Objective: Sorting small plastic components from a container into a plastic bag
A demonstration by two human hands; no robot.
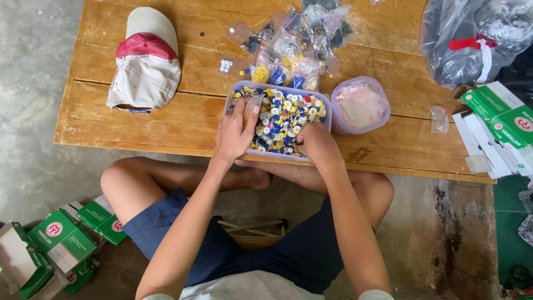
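Mid-frame, both hands dip into the clear tub [327, 114] of small coloured buttons [286, 119]: the left hand [236, 130] pinches a small clear bag [253, 103], while the right hand [316, 141] curls downward, its fingers hidden among buttons, so their grip can't be judged. Beyond, near the top edge of the frame, filled bags [302, 41] pile on the table [183, 119], their contents hard to make out.

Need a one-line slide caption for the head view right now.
Left hand holding a small clear bag and right hand both in a tub of coloured buttons on a wooden table.
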